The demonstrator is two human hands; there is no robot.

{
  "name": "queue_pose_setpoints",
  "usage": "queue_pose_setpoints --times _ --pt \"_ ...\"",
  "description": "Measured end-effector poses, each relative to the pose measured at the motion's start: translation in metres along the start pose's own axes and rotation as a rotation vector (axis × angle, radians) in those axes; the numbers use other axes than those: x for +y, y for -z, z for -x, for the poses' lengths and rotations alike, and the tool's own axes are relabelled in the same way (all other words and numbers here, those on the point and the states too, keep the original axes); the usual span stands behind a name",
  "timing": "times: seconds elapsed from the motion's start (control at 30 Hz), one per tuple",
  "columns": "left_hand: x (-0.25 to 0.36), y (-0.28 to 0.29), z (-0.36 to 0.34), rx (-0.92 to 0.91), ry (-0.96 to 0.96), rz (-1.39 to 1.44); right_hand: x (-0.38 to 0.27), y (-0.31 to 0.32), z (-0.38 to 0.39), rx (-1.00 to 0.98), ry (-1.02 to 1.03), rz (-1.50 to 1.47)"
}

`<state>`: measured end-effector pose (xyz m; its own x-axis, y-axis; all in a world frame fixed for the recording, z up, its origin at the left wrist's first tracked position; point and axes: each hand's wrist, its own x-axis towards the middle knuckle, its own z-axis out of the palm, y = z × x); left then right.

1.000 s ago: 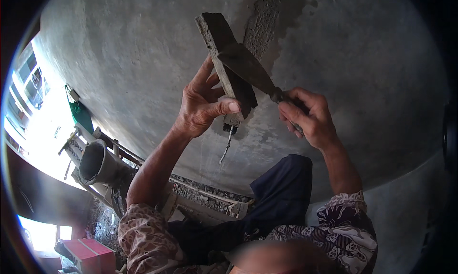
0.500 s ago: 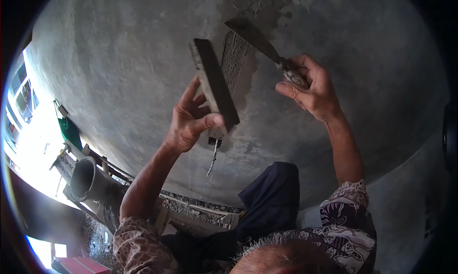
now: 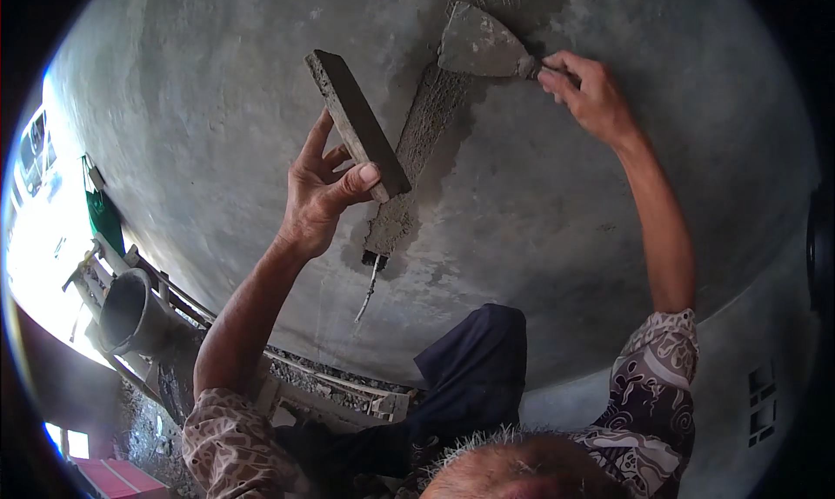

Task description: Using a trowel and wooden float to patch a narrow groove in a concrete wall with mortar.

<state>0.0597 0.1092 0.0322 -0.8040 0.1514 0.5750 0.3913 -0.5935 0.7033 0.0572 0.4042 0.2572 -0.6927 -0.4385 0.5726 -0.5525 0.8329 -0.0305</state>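
Observation:
My left hand (image 3: 317,195) grips a small rectangular board (image 3: 361,129), thumb on its edge and fingers behind it. The board is dark grey with mortar and tilted, its far end toward the left. My right hand (image 3: 596,95) is closed round the handle of a trowel (image 3: 483,45), its wide, mortar-smeared blade turned face-on over the upper part of a rough mortar strip (image 3: 426,108). Whether the blade touches the wall, I cannot tell. The strip runs down the grey plastered wall (image 3: 557,212), with damp darker plaster beside it. At its lower end a twisted pale wire (image 3: 370,290) sticks out of a dark box-shaped hole (image 3: 375,260).
A grey bucket (image 3: 126,312) stands at lower left, beside wooden rails and a green cloth (image 3: 104,221). Under me are planks (image 3: 326,408) with gravel beyond. My bent knee (image 3: 487,342) is close to the wall. A vent opening (image 3: 762,403) shows at right.
The trowel has turned so that its blade face shows broadly, and my right hand has risen. The board has shifted up and left, uncovering more of the mortar strip.

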Motion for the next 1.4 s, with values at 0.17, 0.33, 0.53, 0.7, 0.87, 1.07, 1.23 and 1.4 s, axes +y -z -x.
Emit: queue_pose_setpoints --times 0.17,0.33,0.53,0.7,0.87,1.07,1.23,1.4 --pt "0.001 0.005 0.001 0.010 0.011 0.004 0.015 0.015 -0.016 0.043 0.031 0.140" --pt "0.002 0.013 0.000 0.049 -0.017 0.002 0.036 0.061 0.003 0.052 -0.109 0.059" --pt "0.000 0.015 -0.009 0.119 -0.079 0.016 -0.017 0.087 -0.007 0.019 0.087 0.241" --pt "-0.008 0.011 -0.011 0.110 -0.067 0.025 -0.058 0.058 -0.063 -0.291 0.328 0.438" --pt "-0.017 0.008 -0.011 0.089 -0.061 0.027 -0.130 0.025 -0.086 -0.619 0.244 0.947" --pt "-0.017 0.006 -0.011 0.080 -0.052 0.037 -0.116 0.029 -0.121 -0.479 0.225 1.043" --pt "-0.022 0.008 -0.013 0.081 -0.043 0.033 -0.115 0.066 -0.143 -0.453 0.048 1.003" --pt "-0.022 0.003 -0.012 0.053 -0.043 0.054 -0.119 0.106 -0.157 -0.305 -0.036 0.982"
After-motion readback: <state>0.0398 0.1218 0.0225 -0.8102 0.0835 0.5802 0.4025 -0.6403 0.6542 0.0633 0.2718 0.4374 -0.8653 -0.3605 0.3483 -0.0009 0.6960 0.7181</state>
